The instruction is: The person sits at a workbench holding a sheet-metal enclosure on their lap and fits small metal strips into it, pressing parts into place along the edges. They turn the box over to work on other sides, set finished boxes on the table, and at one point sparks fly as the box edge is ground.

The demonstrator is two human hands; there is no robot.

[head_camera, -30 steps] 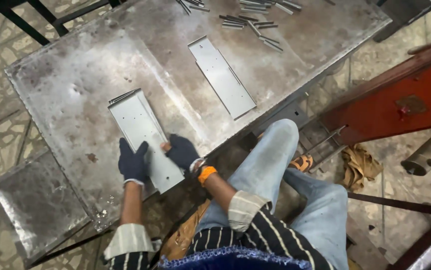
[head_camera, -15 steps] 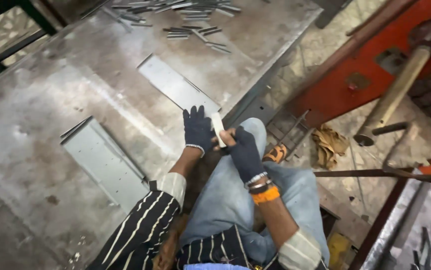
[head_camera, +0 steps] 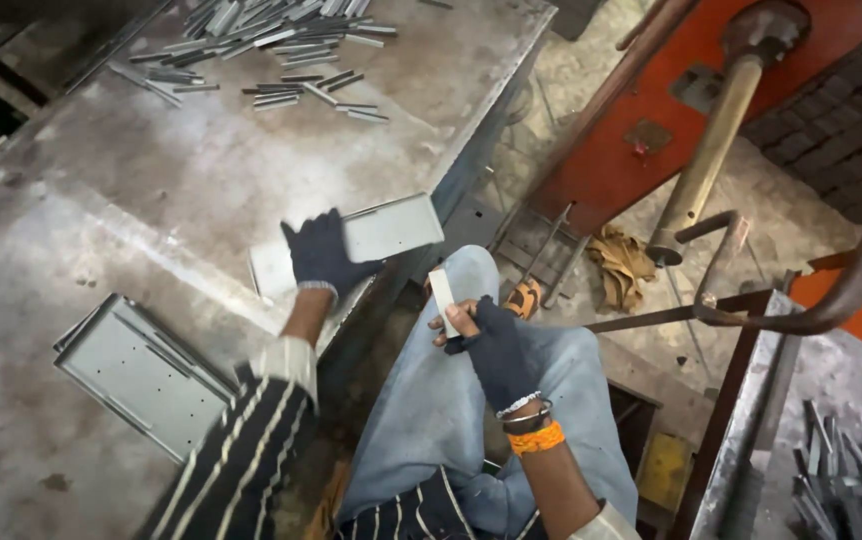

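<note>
Workshop surroundings around a worn steel table

A scuffed metal table (head_camera: 151, 190) fills the left half of the view; at its 12 o'clock end lies a loose scatter of thin metal strips (head_camera: 261, 50), and near its 7 o'clock corner rests a shallow grey metal tray (head_camera: 141, 375) with folded edges and small holes. At 2 o'clock stands an orange-red machine frame (head_camera: 641, 140) with a long tan lever (head_camera: 706, 160) leaning across it. A crumpled tan rag (head_camera: 621, 262) lies on the floor at about 3 o'clock. At 5 o'clock another heap of metal pieces (head_camera: 841, 485) sits on a second steel surface.
</note>
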